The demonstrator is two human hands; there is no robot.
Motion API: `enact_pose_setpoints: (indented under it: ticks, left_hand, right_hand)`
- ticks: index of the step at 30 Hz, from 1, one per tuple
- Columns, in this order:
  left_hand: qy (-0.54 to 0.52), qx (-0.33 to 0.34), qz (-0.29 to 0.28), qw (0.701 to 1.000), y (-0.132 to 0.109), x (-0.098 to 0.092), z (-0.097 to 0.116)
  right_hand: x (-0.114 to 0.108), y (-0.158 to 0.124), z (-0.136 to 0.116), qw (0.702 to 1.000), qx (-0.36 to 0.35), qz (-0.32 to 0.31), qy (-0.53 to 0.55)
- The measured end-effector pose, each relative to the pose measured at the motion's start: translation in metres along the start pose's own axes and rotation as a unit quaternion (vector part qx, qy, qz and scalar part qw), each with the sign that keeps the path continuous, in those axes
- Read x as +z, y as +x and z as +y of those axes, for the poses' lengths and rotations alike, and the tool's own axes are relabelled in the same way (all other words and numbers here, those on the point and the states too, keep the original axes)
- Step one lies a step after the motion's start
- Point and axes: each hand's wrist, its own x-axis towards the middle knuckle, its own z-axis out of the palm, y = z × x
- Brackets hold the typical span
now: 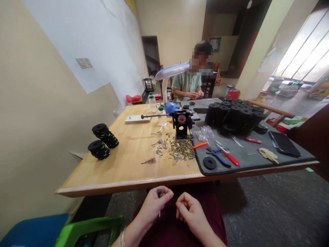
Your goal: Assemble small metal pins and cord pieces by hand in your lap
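Below the table's front edge, over my lap, my left hand (159, 200) is closed on a small dark piece (159, 192); a thin pale end sticks out under the fingers. My right hand (189, 210) is beside it, a short gap apart, its fingertips curled into a pinch. Whatever the right fingers hold, if anything, is too small to see. On the table ahead lie a pile of small brass-and-dark metal pieces (182, 147), some tiny coloured bits (160, 150) and several thin needle-like pieces, one with an orange spot (150, 160).
A black hand-cranked winder (181, 123) stands mid-table. Foam spools stand at left (99, 150) and in a cluster (231, 115) on the grey mat (246, 156). Blue pliers (218, 157), a red-handled cutter (228, 154) and a lamp (169, 72) are there. A person (189, 84) sits opposite.
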Motion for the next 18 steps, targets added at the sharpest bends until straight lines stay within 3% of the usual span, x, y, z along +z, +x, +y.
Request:
enact_pose_setpoints:
  ticks: [4,9,15,18]
  left_hand:
    - [0.089,0.057,0.007,0.994,-0.004,0.003,0.004]
    - [0.101,0.072,0.002,0.992,-0.007,0.006,0.003]
    - [-0.040,0.003,-0.062,0.997,-0.003,0.001,-0.005]
    - [-0.122,-0.044,-0.067,0.989,-0.002,0.001,-0.006]
  right_hand:
    - [0.003,0.003,-0.002,0.999,0.018,-0.025,0.029]
    - [0.004,0.005,-0.003,1.000,0.008,-0.021,-0.010]
    - [-0.001,0.009,0.001,0.999,0.028,0.008,0.028]
    - [-0.003,0.011,0.000,0.996,0.045,0.039,0.064]
